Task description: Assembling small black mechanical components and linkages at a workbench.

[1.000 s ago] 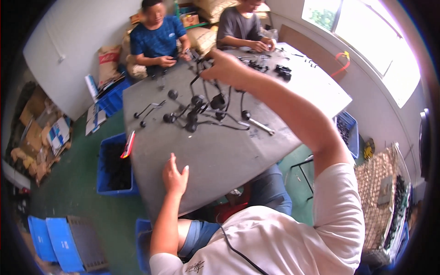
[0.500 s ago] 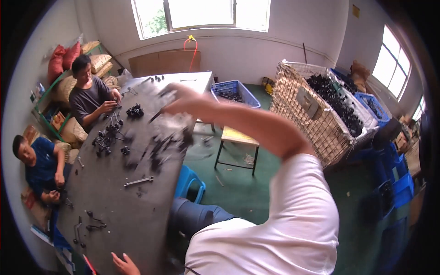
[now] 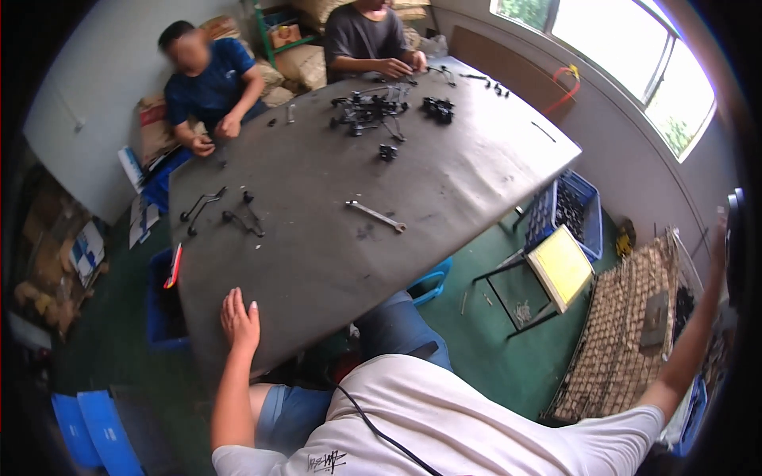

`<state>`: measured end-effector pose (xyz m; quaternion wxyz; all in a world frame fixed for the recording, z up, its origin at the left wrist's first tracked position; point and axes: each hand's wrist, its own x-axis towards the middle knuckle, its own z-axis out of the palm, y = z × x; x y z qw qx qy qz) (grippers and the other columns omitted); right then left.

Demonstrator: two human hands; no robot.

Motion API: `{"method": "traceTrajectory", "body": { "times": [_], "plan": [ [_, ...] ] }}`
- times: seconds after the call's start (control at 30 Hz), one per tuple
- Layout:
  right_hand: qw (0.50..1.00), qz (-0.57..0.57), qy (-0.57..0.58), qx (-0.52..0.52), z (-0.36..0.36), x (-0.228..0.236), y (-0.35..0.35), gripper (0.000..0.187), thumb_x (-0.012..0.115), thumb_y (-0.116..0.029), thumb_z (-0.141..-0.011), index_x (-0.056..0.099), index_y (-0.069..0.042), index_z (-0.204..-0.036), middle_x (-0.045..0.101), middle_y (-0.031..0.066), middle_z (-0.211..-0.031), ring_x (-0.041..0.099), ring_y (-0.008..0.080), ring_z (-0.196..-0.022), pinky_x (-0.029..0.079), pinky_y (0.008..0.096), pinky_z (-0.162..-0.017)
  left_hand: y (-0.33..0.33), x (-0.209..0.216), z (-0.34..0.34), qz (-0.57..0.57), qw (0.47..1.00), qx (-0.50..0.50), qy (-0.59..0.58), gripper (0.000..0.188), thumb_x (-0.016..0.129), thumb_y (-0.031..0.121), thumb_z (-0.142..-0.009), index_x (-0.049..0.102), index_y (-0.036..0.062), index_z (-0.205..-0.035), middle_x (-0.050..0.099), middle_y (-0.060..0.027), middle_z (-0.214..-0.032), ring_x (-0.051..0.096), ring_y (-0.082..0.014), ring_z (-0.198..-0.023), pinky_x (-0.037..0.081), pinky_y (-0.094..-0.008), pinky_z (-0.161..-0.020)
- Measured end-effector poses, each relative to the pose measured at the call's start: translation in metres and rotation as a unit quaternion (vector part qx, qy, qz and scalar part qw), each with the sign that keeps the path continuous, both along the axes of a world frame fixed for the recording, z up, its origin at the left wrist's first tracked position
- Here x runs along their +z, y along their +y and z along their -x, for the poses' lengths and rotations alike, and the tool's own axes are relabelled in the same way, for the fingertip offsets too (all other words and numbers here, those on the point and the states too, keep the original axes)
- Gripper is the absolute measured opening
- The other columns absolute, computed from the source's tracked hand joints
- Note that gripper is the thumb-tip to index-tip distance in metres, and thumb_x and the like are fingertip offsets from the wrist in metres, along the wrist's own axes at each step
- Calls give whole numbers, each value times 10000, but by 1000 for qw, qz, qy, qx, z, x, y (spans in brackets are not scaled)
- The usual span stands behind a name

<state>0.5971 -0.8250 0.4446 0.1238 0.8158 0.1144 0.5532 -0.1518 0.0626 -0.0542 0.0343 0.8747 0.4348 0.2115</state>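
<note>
My left hand (image 3: pixel 240 321) rests on the near left part of the grey table (image 3: pixel 309 270), fingers stretched out and holding nothing. My right hand (image 3: pixel 721 226) is far out at the right rim, arm extended; a long dark thing (image 3: pixel 735 262) with a bright end is against it, too dim to name, and the fingers are mostly hidden. An open-ended wrench (image 3: pixel 376 216) lies mid-table. Beyond it are a pile of black ball-jointed link rods (image 3: pixel 369 109), a smaller black cluster (image 3: pixel 437 110) and a small black piece (image 3: pixel 387 152). Several bent rods (image 3: pixel 244 218) lie at the left.
Two people sit across the table, one in blue (image 3: pixel 214 83), one in grey (image 3: pixel 367 40), handling small parts. Right of the table stand a yellow-topped stool (image 3: pixel 560 266), a blue crate (image 3: pixel 587 218) of black parts and a wire cage (image 3: pixel 615 333). A red-and-white thing (image 3: pixel 173 266) sits at the left edge.
My right arm has swung from over the table out to the far right. The blurred black bundle near it has left the table. The view has turned; my left hand lies on the table.
</note>
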Motion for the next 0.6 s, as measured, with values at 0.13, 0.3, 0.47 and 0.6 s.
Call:
{"method": "traceTrajectory", "body": {
  "times": [0.13, 0.3, 0.47, 0.6],
  "plan": [
    [926, -45, 251, 280, 23, -222, 322, 266, 536, -110, -953, 623, 4, -1177, 623, 154, -1163, 605, 326, -1050, 485, 383, -948, -18, 66, 13, -5, 1000, -1, 29, 640, 624, 299, -924, 386, 38, -1458, 455, -180, -1448, 406, -362, -1347, 304, -482, -1135],
    [694, -164, 522, 468, 111, -310, 560, 386, 622, 31, -854, 609, -28, -1236, 625, 167, -1194, 665, 256, -908, 542, 360, -818, -15, 65, -3, 51, 998, -28, -10, 775, 708, 283, -857, 328, 54, -1492, 475, -213, -1412, 425, -377, -1328, 320, -482, -1123],
    [650, 44, 553, 520, 202, -336, 770, 310, 658, -206, -901, 628, -51, -1168, 622, 149, -1122, 652, 311, -976, 527, 403, -844, -12, 73, 4, 88, 994, 17, -58, 816, 758, 237, -802, 344, 28, -1474, 549, -235, -1301, 518, -406, -1207, 385, -496, -1052],
    [553, 10, 604, 573, 234, -352, 868, 305, 642, -141, -898, 638, -30, -1182, 674, 151, -1032, 670, 271, -921, 532, 364, -818, 10, 79, -49, 14, 996, -9, -85, 760, 764, 219, -781, 407, 15, -1421, 560, -206, -1274, 520, -381, -1195, 396, -480, -1036]
  ]
}}
